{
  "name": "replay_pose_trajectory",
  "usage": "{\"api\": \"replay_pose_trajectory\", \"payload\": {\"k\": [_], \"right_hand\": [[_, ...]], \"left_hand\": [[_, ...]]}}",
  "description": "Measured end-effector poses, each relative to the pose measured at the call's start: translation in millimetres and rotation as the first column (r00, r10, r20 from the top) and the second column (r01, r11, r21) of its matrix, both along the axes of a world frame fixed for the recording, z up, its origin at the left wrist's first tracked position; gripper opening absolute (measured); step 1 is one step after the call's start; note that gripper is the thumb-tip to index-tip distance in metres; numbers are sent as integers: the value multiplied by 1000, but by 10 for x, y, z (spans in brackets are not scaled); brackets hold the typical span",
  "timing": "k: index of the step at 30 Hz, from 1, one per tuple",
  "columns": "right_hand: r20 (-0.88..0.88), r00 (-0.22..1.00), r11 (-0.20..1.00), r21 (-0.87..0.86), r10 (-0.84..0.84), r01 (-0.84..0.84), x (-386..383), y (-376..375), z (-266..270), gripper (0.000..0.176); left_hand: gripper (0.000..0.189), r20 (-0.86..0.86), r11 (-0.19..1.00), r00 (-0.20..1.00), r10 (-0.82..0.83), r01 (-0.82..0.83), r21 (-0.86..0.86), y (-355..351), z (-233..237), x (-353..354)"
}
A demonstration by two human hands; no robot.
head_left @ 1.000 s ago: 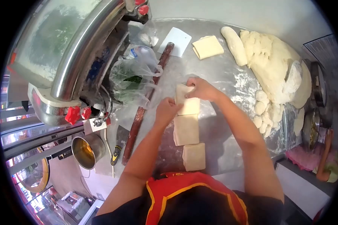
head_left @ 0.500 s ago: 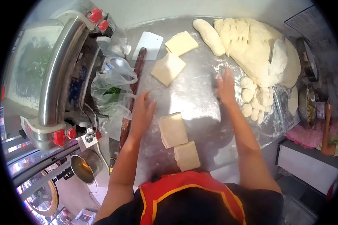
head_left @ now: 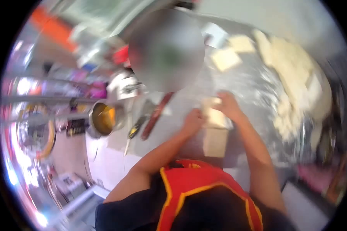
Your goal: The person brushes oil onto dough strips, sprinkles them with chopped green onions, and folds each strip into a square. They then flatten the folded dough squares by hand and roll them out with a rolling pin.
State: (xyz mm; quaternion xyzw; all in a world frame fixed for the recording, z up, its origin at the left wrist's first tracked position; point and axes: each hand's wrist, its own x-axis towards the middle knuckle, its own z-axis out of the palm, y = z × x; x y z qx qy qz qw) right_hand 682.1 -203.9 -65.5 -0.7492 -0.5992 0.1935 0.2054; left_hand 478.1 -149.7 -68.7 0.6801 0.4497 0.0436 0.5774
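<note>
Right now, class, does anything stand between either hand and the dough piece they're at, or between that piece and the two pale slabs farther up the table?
Nothing visible does. The left hand and right hand meet at the dough piece; beyond it, only tabletop shows before the pale slabs.

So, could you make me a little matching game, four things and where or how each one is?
Things:
1. Apron
2. Metal pot
3. Big dough mass
4. Small dough piece

Places, colours, states:
A. At the right side of the table
B. Between the left hand and right hand
C. Red with yellow edging
D. Has something orange inside

Pairs: 1-C, 2-D, 3-A, 4-B
</note>
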Motion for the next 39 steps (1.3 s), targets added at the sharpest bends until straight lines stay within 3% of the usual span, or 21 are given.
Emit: {"api": "replay_pose_trajectory", "payload": {"k": [1,2,3,4,5,6,7,9,12,15,18,19,20,21,22,25,29,32,35,37,39], "right_hand": [[-88,993,987,135,-74,86,64,-19,-299,45],[-198,979,994,-108,-42,21,111,140,-83,34],[-399,914,994,-105,-76,37,194,141,-229,31],[-346,938,993,-112,5,-47,217,161,-229,28],[-488,873,996,-80,-9,-34,226,181,-303,28],[-321,943,970,-184,93,-158,244,258,-14,27],[-314,944,984,-104,105,-145,188,207,-3,28],[-237,971,997,-68,11,-28,12,80,199,30],[-294,950,995,36,102,-96,389,-163,32,29],[-92,993,995,59,-71,77,948,-388,2,32],[-417,874,931,143,-250,335,1510,-624,291,34],[-613,734,909,59,-294,413,1582,-650,502,31],[-597,693,828,83,-404,554,2013,-715,49,36],[-384,833,871,126,-398,474,2158,-768,15,47],[-143,915,903,160,-378,398,2304,-824,-13,59],[-97,915,903,152,-391,402,2327,-825,-110,47],[-259,871,853,220,-416,473,2164,-793,-221,41],[-132,887,854,240,-442,461,1778,-769,-280,40],[-150,939,913,228,-310,338,1195,-517,-267,44],[-437,883,970,80,-171,227,795,-235,-102,49],[-483,875,979,169,-23,119,510,-119,38,51]], "left_hand": [[40,69,889,940,-334,289,356,-14,-898,-23],[44,-248,923,937,-246,304,235,-14,-423,181],[45,-127,938,989,-76,114,328,-130,-522,197],[40,-86,972,993,-83,100,211,-173,-648,288],[36,-5,972,988,153,-150,182,-227,-499,378],[38,-47,916,981,186,-156,370,-278,-491,397],[42,-96,825,965,244,-154,543,-345,-489,446],[43,263,836,920,290,-377,398,-475,-168,365],[40,247,881,947,203,-287,377,-394,-272,532],[42,240,896,967,81,-177,408,-193,-239,926],[49,317,846,945,-80,-104,523,46,-680,1948],[48,329,835,935,-135,-72,546,86,-758,2216],[46,339,822,921,-190,-40,568,112,-650,2426],[45,349,807,905,-244,-10,590,134,-558,2653],[43,216,919,972,-90,-3,395,102,-463,2780],[39,-50,779,996,72,-25,626,-250,-198,2996],[28,-10,685,993,120,-76,724,-292,-334,2941],[26,15,734,998,60,-54,677,-122,-240,2604],[22,47,631,997,53,-70,773,257,-223,1934],[17,-19,536,994,104,-40,843,673,-299,1454],[12,-74,401,988,137,13,916,1005,-233,919]]}}
